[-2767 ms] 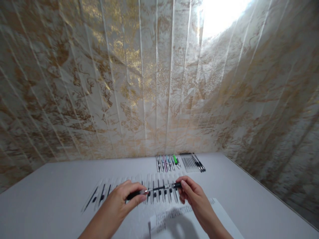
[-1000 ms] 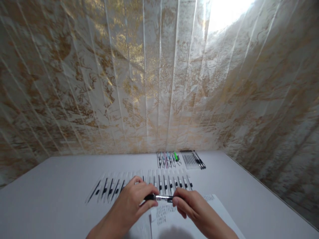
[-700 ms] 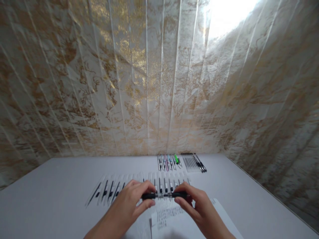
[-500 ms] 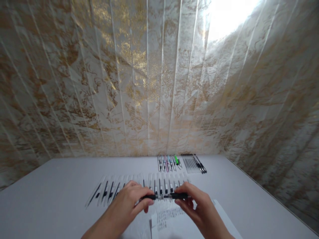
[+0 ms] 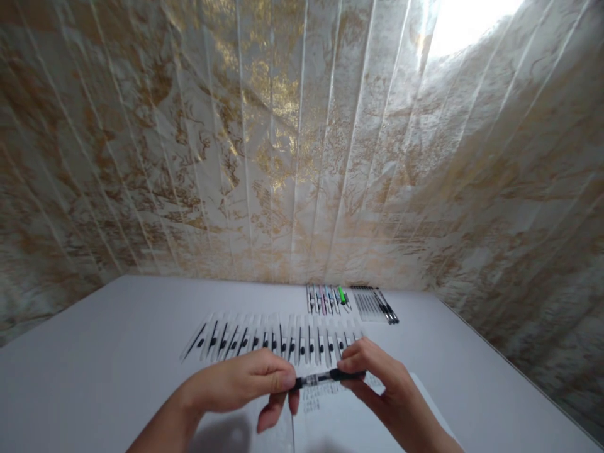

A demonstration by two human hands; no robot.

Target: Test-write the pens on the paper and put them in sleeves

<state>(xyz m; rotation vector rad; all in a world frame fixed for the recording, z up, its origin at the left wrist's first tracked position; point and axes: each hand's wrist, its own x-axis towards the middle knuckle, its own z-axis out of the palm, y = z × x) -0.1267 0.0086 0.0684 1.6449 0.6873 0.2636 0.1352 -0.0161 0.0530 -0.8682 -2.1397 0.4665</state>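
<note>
A black-and-clear pen point(image 5: 312, 380) is held sideways between my two hands, above a sheet of paper with handwriting point(image 5: 340, 415). My left hand point(image 5: 257, 382) pinches the pen's left end between thumb and fingers. Its black right part sits in the pinch of my right hand point(image 5: 372, 374). The clear middle section shows between the hands. Behind them lies a long row of clear sleeves with black pen parts point(image 5: 283, 336), partly covered by my fingers.
At the back of the white table point(image 5: 117, 340) lie several colored pens point(image 5: 324, 301), one bright green. Beside them are several thin refills point(image 5: 368, 303) and a few black pens point(image 5: 387, 308). A gold-patterned covering point(image 5: 283, 157) rises behind the table.
The view has shifted, so the table items sit further right and higher. My left hand has rolled over, its thumb now on top. The pen tilts slightly, both hands still on it.
</note>
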